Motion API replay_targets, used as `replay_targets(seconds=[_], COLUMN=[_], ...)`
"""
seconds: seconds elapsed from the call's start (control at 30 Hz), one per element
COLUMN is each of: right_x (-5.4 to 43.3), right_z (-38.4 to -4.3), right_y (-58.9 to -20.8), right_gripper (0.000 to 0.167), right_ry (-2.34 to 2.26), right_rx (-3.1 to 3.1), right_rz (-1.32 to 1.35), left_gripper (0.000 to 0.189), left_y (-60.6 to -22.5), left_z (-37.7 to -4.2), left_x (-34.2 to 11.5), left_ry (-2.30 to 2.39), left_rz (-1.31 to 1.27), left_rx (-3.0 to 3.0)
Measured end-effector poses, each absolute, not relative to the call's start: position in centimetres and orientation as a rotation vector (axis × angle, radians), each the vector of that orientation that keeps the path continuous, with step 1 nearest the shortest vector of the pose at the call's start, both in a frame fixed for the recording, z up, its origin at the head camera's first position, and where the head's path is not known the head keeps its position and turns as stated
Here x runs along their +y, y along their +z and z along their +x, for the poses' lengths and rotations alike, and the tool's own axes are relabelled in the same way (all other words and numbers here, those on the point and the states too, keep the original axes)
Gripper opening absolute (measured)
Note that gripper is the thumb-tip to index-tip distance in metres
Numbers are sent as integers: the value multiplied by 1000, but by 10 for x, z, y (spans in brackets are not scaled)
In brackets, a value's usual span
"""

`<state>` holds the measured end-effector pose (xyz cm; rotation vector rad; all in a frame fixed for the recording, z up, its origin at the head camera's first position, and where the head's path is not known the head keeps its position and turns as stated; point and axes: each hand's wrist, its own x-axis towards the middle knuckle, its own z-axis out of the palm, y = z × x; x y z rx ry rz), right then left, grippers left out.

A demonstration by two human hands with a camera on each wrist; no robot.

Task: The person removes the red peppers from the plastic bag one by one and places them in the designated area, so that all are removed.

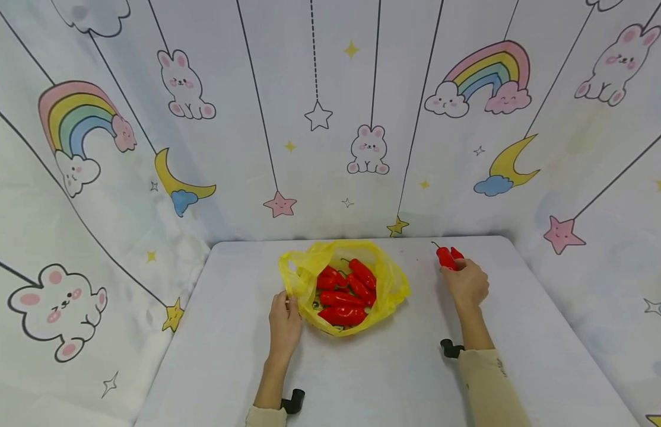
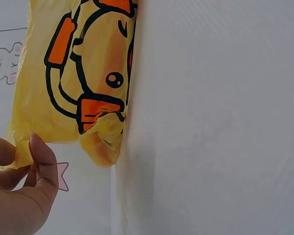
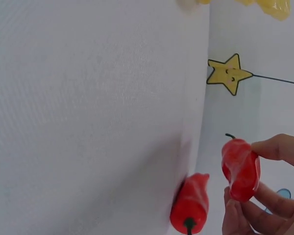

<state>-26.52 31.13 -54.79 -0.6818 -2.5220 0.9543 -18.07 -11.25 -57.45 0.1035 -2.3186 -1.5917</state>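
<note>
A yellow plastic bag [image 1: 390, 270] stands with its mouth wide, several red peppers [image 1: 342, 299] lying inside. My left hand [image 1: 285, 326] pinches the bag's rim at its left side; the left wrist view shows thumb and fingers on the yellow film [image 2: 23, 154], beside a printed cartoon face. Off to the right of the bag, my right hand [image 1: 466, 284] holds a red pepper [image 3: 241, 169] with a thin dark stem between thumb and fingers. Another red pepper [image 3: 190, 205] lies on the table close beside that hand.
The white table [image 1: 384, 379] has its far edge just behind the bag and the peppers. Cloth printed with rabbits, stars and rainbows [image 1: 491, 71] hangs behind and at both sides. A black wrist camera mount [image 1: 293, 402] sits on the left wrist, another [image 1: 451, 349] on the right.
</note>
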Motion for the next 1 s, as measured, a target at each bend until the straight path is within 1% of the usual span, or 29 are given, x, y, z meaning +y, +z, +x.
replay_targets(seconds=[0.13, 0.33, 0.6, 1.0], right_x=[315, 320, 320, 322], right_z=[-266, -267, -267, -273], right_y=[-552, -557, -556, -564], right_gripper=[49, 46, 45, 50], right_ry=[943, 906, 899, 819], right_rx=[-2530, -2545, -2537, -2578], right_rz=[-700, -712, -703, -712], left_gripper=[28, 28, 27, 28], left_y=[-574, -574, -575, -575], left_z=[-180, -180, -181, -180], left_x=[-113, -113, -113, -115], left_ry=[-1588, -1578, -1586, -1578], left_rz=[103, 105, 111, 101], left_rx=[-2319, -2325, -2318, -2311])
